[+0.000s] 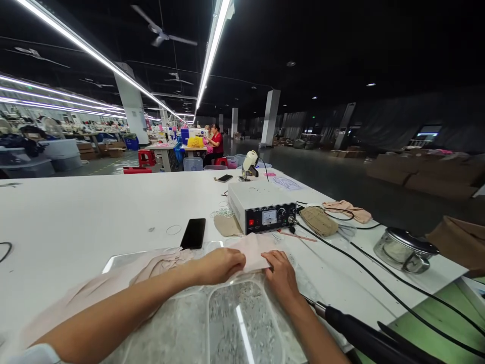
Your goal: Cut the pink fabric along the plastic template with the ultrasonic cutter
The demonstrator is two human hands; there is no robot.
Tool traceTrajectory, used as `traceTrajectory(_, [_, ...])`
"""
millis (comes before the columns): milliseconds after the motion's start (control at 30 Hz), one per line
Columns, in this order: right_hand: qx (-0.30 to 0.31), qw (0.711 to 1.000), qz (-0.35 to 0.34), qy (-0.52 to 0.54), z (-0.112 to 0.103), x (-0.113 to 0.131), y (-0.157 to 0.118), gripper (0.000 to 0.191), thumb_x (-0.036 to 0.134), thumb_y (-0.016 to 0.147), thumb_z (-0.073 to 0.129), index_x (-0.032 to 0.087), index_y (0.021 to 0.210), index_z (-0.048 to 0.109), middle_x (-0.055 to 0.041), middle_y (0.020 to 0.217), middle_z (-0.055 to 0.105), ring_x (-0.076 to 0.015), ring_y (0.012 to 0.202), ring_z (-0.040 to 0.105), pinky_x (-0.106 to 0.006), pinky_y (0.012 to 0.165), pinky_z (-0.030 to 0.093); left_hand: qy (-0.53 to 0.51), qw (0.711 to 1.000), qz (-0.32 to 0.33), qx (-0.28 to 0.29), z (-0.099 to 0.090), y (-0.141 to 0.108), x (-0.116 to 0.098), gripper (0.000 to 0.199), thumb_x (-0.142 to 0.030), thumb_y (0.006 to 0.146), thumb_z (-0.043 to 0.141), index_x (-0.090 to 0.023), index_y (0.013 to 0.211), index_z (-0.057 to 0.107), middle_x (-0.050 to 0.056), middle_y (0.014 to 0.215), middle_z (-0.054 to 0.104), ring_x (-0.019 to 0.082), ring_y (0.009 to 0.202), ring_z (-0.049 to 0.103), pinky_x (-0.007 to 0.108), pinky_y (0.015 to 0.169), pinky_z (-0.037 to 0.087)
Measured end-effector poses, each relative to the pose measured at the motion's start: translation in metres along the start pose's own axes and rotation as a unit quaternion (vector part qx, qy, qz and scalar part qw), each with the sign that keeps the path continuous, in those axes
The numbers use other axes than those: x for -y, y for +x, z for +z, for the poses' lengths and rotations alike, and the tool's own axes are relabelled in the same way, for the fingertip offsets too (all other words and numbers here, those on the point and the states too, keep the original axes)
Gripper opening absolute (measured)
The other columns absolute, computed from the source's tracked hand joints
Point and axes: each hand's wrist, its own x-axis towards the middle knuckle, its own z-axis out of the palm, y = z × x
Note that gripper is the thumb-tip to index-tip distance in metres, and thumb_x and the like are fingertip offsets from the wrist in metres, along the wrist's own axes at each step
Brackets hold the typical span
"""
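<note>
A pale pink cloth (pixel 253 248) lies folded over the far part of a clear plastic sheet (pixel 242 313). My left hand (pixel 223 264) is closed, its curled fingers pinching the cloth's left side. At the cloth's right edge is my right hand (pixel 280 273), its fingers bent and pressed on the fabric. More pale pink fabric (pixel 94 293) spreads to the left, partly behind my left forearm. Beside my right forearm lies a black-handled tool (pixel 364 328) with a metal tip, its front end partly hidden by the arm.
Beyond the cloth stands a white box with a meter (pixel 261 205), a cable running right. A black phone (pixel 193 233) lies left of it. Brown cloth pieces (pixel 319 221) and a lidded glass jar (pixel 403 250) are at right. A person in red (pixel 216 143) sits at a far table.
</note>
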Motion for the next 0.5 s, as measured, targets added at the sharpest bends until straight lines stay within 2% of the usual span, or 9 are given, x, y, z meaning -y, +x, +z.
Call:
traceTrajectory(67, [0.011,1.0,-0.026,0.0,-0.008,0.004,-0.011,0.018,0.018,0.09,0.056,0.019,0.106,0.064,-0.0058,0.101,0.065,-0.0189,0.093,0.062,-0.038,0.082,0.054,0.003,0.999,0.024,0.022,0.003,-0.028,-0.007,0.014,-0.013,0.092,0.05,-0.018,0.081,0.057,0.0,0.078,0.063,0.014,0.065,0.06,0.021,0.061,0.043])
traceTrajectory(167, [0.04,0.996,-0.077,0.019,-0.018,0.019,-0.037,0.049,-0.004,0.073,0.046,0.021,0.11,0.066,-0.0075,0.101,0.068,-0.0223,0.095,0.062,-0.038,0.081,0.055,0.021,0.998,0.029,0.058,0.01,-0.069,-0.021,0.012,-0.011,0.09,0.052,-0.018,0.082,0.057,0.001,0.073,0.062,0.015,0.057,0.058,0.024,0.054,0.041])
traceTrajectory(233, [0.061,0.993,-0.098,0.033,-0.024,0.03,-0.054,0.061,-0.007,0.067,0.042,0.023,0.115,0.065,-0.007,0.106,0.068,-0.023,0.099,0.062,-0.037,0.082,0.056,0.066,0.992,0.034,0.104,0.013,-0.09,-0.032,0.013,-0.007,0.087,0.053,-0.018,0.081,0.057,0.001,0.072,0.062,0.016,0.052,0.056,0.026,0.05,0.039])
traceTrajectory(367, [0.082,0.992,-0.091,0.038,-0.036,0.036,-0.077,0.063,-0.004,0.069,0.04,0.025,0.12,0.063,-0.0066,0.113,0.067,-0.024,0.107,0.061,-0.041,0.089,0.055,0.093,0.977,0.037,0.187,0.014,-0.117,-0.047,0.016,0.0,0.078,0.057,-0.017,0.078,0.059,0.002,0.069,0.063,0.016,0.047,0.054,0.027,0.048,0.037])
traceTrajectory(433, [0.076,0.994,-0.074,0.027,-0.043,0.03,-0.082,0.063,-0.003,0.068,0.04,0.025,0.12,0.063,-0.0073,0.114,0.066,-0.0251,0.108,0.061,-0.043,0.09,0.055,0.077,0.976,0.029,0.2,0.011,-0.121,-0.05,0.015,-0.002,0.078,0.059,-0.017,0.077,0.061,0.001,0.067,0.064,0.016,0.047,0.054,0.026,0.046,0.036])
traceTrajectory(500, [0.056,0.997,-0.054,0.014,-0.05,0.023,-0.084,0.061,-0.001,0.07,0.04,0.024,0.121,0.063,-0.009,0.114,0.066,-0.0262,0.106,0.062,-0.044,0.087,0.056,0.054,0.98,0.029,0.189,0.008,-0.119,-0.051,0.012,-0.009,0.083,0.062,-0.018,0.075,0.062,0.001,0.067,0.064,0.015,0.048,0.056,0.025,0.047,0.037])
